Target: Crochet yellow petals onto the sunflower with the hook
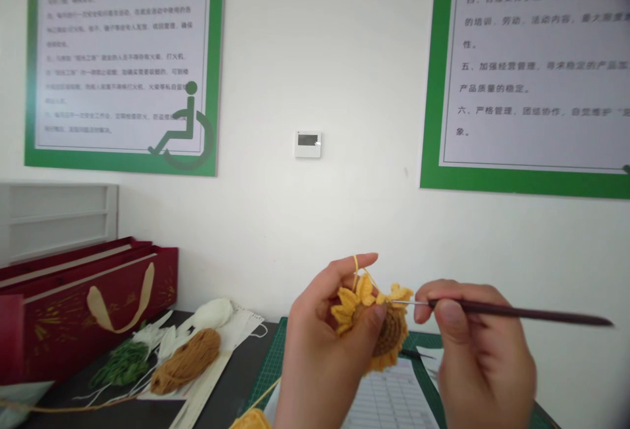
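Pinched between the thumb and fingers of my left hand (327, 344) is a crocheted sunflower (391, 330) with a brown centre and yellow petals. Yellow yarn (356, 265) loops over the raised index finger of that hand. My right hand (477, 350) grips a crochet hook (522, 312) with a dark handle and a thin metal shaft. The hook's tip meets the flower's upper edge among the petals; my left thumb covers part of the brown centre. At the bottom edge, a yellow yarn ball (251, 420) is partly cut off, with a strand running up towards my left hand.
A green cutting mat (266, 357) lies on the dark table, with a printed sheet (388, 396) and a dark-handled tool (416, 354) on it. At left are brown yarn (187, 360), green yarn (121, 363), white yarn (214, 313) and red gift bags (98, 311). A white wall stands behind.
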Tool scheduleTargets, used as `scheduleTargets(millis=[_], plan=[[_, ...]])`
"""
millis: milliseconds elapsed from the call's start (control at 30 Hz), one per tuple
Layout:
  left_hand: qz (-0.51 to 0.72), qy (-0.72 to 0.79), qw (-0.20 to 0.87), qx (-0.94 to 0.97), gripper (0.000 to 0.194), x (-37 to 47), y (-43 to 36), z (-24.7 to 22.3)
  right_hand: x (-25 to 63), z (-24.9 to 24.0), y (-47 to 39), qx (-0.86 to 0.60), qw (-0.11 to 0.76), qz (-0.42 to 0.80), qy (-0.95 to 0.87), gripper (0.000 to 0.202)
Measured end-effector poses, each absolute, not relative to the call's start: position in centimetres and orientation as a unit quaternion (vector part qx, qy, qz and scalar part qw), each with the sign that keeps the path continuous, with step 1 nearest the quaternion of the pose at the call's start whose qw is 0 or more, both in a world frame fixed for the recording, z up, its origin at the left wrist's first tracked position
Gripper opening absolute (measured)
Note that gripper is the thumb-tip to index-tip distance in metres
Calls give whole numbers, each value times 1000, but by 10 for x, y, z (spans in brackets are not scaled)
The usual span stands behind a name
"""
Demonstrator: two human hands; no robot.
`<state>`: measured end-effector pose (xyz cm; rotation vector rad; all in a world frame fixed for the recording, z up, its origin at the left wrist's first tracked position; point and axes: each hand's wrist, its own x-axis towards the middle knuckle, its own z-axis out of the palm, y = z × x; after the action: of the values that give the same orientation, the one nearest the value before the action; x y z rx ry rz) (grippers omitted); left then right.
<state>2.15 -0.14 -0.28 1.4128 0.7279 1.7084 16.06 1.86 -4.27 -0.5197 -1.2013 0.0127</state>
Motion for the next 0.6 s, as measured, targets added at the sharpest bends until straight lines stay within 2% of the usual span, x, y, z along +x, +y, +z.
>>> scheduleTargets(millis=[100,233,367,467,600], plan=[[644,235,492,537,37,15,1,-1,161,-36,20,-237,788,202,-530,20],[602,195,570,524,40,10,5,0,162,-30,23,-183,720,443,-501,30],[592,185,596,510,43,8,9,-1,154,-31,25,-113,664,566,-475,31],[595,192,590,510,41,8,11,-2,148,-37,30,-88,699,518,-486,21],[562,165,619,523,42,8,14,-4,150,-44,38,-70,756,298,-578,9]])
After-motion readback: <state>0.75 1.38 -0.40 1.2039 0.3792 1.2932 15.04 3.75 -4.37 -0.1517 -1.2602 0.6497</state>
